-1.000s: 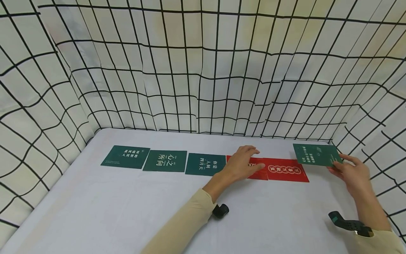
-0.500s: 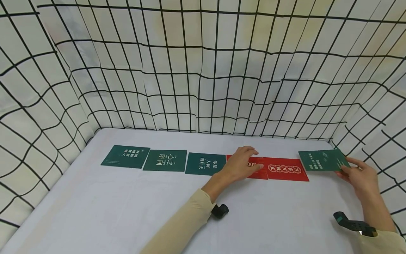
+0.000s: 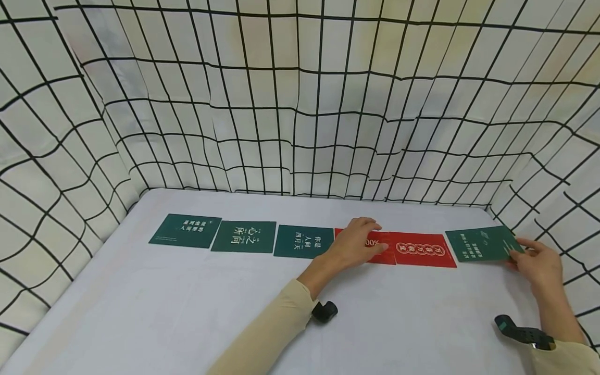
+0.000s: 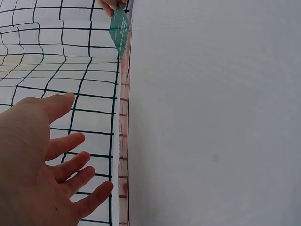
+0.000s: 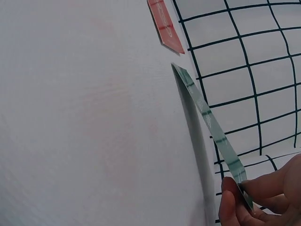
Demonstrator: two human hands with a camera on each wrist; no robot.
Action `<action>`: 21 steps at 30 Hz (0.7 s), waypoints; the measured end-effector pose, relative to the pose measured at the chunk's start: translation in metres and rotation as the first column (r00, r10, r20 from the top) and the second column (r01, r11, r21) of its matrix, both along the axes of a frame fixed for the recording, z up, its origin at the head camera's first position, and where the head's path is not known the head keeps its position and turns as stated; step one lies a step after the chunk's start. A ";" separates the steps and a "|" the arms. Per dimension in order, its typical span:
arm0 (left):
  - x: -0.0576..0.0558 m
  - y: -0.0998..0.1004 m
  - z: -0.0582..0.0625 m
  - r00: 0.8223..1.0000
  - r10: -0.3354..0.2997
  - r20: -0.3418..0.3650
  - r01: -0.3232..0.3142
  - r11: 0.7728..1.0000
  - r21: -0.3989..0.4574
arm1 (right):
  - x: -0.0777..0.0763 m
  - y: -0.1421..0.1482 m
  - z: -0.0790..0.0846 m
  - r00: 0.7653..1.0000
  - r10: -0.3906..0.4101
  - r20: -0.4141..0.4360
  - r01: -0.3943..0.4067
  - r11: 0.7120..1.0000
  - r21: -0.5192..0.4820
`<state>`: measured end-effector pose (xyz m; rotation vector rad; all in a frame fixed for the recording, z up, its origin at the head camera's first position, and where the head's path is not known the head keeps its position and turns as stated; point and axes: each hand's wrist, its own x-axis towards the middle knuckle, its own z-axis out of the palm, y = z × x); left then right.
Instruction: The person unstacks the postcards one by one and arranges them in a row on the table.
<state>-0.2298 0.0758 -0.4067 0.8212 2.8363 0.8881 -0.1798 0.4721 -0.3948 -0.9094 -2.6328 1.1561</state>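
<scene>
At the row's right end, my right hand (image 3: 540, 264) pinches the outer edge of a green card (image 3: 483, 244) printed with white characters. In the right wrist view this card (image 5: 214, 127) slants, its held end raised off the table and its far end low, close to the red card (image 5: 165, 27). My left hand (image 3: 351, 244) hovers over another red card (image 3: 387, 255) and partly hides it. Its fingers are spread and hold nothing in the left wrist view. The fully visible red card (image 3: 422, 250) lies between the hands.
Left of my left hand lie three green cards (image 3: 304, 242), (image 3: 244, 237), (image 3: 186, 230) in line. They rest on a white-covered table (image 3: 187, 312). A black grid net (image 3: 304, 130) rises along the table's back and sides. Each wrist bears a black camera mount (image 3: 520, 330).
My right hand has moved right and toward me, lowering the green card to beside the end red card. The left hand has stayed almost still.
</scene>
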 end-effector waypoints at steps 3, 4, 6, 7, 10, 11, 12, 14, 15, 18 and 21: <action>0.000 -0.001 0.000 1.000 -0.003 0.000 0.003 1.000 0.000 | 0.001 0.000 -0.001 1.000 0.008 0.006 -0.008 0.999 0.049; 0.000 -0.001 0.000 1.000 -0.005 0.001 0.005 1.000 0.002 | 0.001 0.000 -0.001 1.000 0.011 0.010 -0.011 0.997 0.073; 0.000 -0.001 0.000 1.000 -0.007 0.004 0.007 1.000 0.003 | 0.001 -0.001 -0.002 0.999 0.025 0.023 -0.027 0.992 0.122; 0.000 -0.001 0.000 1.000 -0.008 0.007 0.008 1.000 0.004 | 0.001 0.000 -0.002 0.999 0.034 0.030 -0.038 0.990 0.138; 0.000 -0.001 0.000 1.000 -0.006 0.012 0.006 1.000 -0.001 | 0.002 0.001 -0.004 0.997 0.054 0.052 -0.063 0.981 0.183; 0.000 -0.001 0.000 1.000 -0.004 0.015 0.004 1.000 -0.005 | 0.002 0.001 -0.005 0.997 0.059 0.055 -0.069 0.979 0.191; 0.000 -0.001 0.000 1.000 -0.003 0.017 0.003 1.000 -0.007 | 0.002 0.001 -0.006 0.996 0.064 0.060 -0.074 0.978 0.193; 0.000 -0.001 0.000 1.000 -0.002 0.020 0.003 1.000 -0.010 | 0.003 0.001 -0.007 0.995 0.071 0.066 -0.083 0.976 0.201; 0.000 -0.001 0.000 1.000 -0.002 0.021 0.003 1.000 -0.013 | 0.003 0.001 -0.006 0.995 0.073 0.067 -0.086 0.973 0.213; -0.001 -0.002 0.001 1.000 -0.007 0.018 0.007 1.000 -0.009 | 0.003 0.000 -0.005 0.994 0.085 0.075 -0.100 0.967 0.236; -0.002 -0.002 0.003 1.000 -0.008 0.009 0.009 1.000 -0.016 | 0.003 -0.002 -0.003 0.993 0.093 0.076 -0.109 0.963 0.246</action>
